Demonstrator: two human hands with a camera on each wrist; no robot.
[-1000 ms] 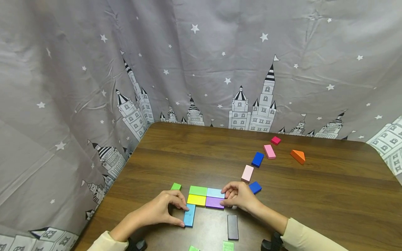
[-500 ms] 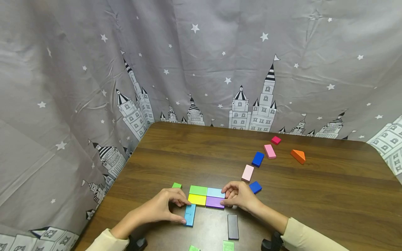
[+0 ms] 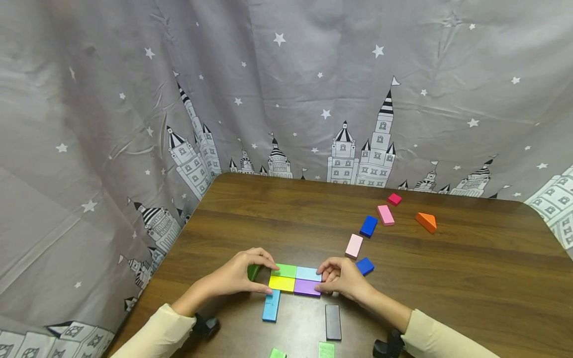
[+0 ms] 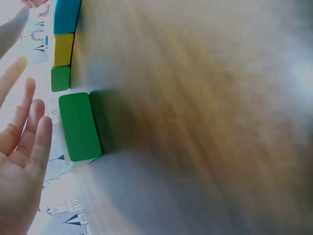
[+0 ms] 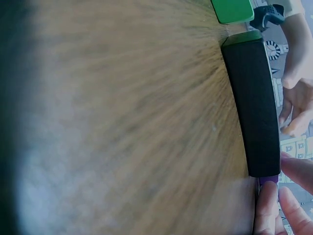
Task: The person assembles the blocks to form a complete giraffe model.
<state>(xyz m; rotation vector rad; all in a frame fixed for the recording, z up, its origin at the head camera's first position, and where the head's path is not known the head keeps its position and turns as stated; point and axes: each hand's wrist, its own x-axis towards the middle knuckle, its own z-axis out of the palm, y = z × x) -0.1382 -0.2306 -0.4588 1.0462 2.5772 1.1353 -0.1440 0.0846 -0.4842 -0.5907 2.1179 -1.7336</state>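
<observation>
I have the left hand [image 3: 233, 273] spread at the yellow block [image 3: 282, 284], a blue block [image 3: 271, 307] just nearer, and the right hand [image 3: 343, 280] at the purple block [image 3: 306, 287], pinch unclear, a gray block [image 3: 333, 322] on its near side.

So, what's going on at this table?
Someone's left hand and right hand flank four blocks set two by two on the wooden table: a green block and pale blue block behind a yellow block and purple block. The right hand touches the pale blue and purple ones; the left hand spans the other end. A sky-blue block and dark gray block lie closer to the person.
</observation>
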